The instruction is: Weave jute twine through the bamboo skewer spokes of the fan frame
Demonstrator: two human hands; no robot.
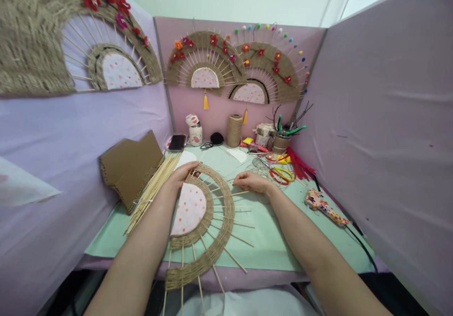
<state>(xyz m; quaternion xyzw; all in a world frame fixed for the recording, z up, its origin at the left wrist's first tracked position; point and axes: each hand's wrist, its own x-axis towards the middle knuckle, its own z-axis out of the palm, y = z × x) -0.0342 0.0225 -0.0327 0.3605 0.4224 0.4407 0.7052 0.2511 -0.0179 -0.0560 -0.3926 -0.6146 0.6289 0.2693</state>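
Note:
A half-round fan of thin sticks (230,207), woven with brown twine and backed at its core by a white half-circle with pink dots (190,208), is tilted over the front of the table. My left hand (184,172) is closed on its upper end. Just right of the fan's upper sticks, my right hand (251,182) has its fingertips pinched together; thin twine runs near them, but what they hold is too small to make out.
Bundled sticks (154,191) and brown cardboard (130,165) lie left. Scissors (283,174), red fuzzy stems (299,165) and a patterned glue gun (325,207) with a cord lie right. Behind stand a twine spool (234,131), a phone (177,142) and a tool cup (281,142).

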